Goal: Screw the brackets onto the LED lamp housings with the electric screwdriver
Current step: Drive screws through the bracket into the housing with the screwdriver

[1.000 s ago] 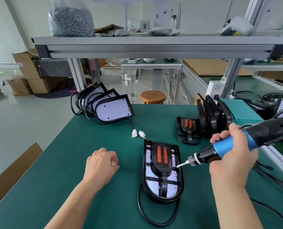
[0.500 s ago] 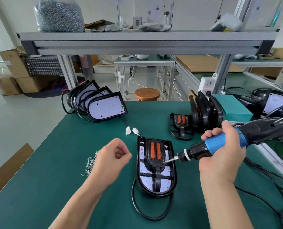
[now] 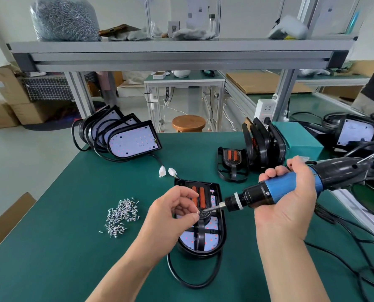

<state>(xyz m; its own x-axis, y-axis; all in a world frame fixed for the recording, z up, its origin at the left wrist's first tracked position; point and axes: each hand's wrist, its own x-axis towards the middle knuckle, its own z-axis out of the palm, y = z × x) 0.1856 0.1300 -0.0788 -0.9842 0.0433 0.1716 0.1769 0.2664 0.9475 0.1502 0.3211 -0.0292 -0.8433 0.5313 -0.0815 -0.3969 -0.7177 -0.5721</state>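
A black LED lamp housing point(image 3: 210, 238) lies flat on the green table in front of me, a black bracket with two orange strips point(image 3: 200, 196) on top of it. My left hand point(image 3: 173, 212) pinches a small screw point(image 3: 197, 212) just above the bracket. My right hand point(image 3: 288, 199) grips the blue-and-black electric screwdriver point(image 3: 290, 188). Its bit points left and its tip meets the screw at my left fingertips.
A pile of loose screws point(image 3: 121, 214) lies left of the housing. Several lamp housings point(image 3: 127, 136) lean at the back left, more brackets point(image 3: 253, 153) at the back right beside a teal box point(image 3: 299, 138). Cables point(image 3: 345, 240) trail on the right. A shelf beam point(image 3: 177, 59) runs overhead.
My left hand left the screw pile and came right with a screw, over the bracket. The screwdriver tip swung left to meet it. The view shifted, showing the screw pile.
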